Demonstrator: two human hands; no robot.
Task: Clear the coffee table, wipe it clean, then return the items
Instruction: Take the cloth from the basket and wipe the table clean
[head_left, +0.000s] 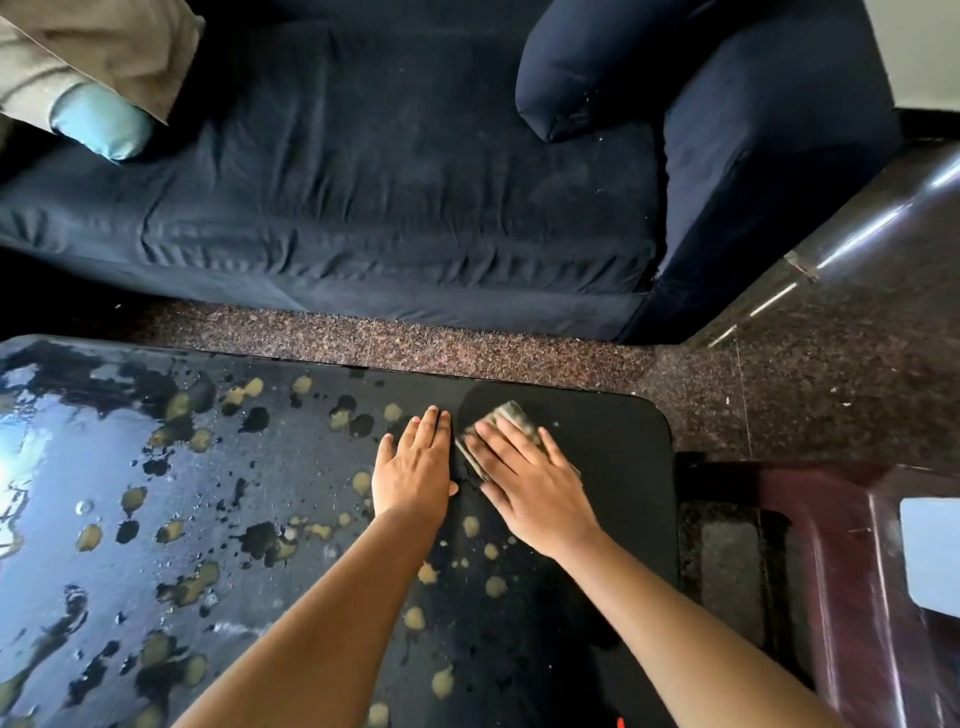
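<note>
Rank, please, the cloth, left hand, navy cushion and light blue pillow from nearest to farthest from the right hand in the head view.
1. Cloth: directly under the right hand, on the coffee table.
2. Left hand: flat on the table, just to its left.
3. Navy cushion: across on the sofa, right end.
4. Light blue pillow: sofa's far left end.

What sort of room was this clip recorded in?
Probably a home living room: a dark blue sofa with a loose cushion faces a low black table, spattered and wet, on which the right hand presses a cloth.
</note>
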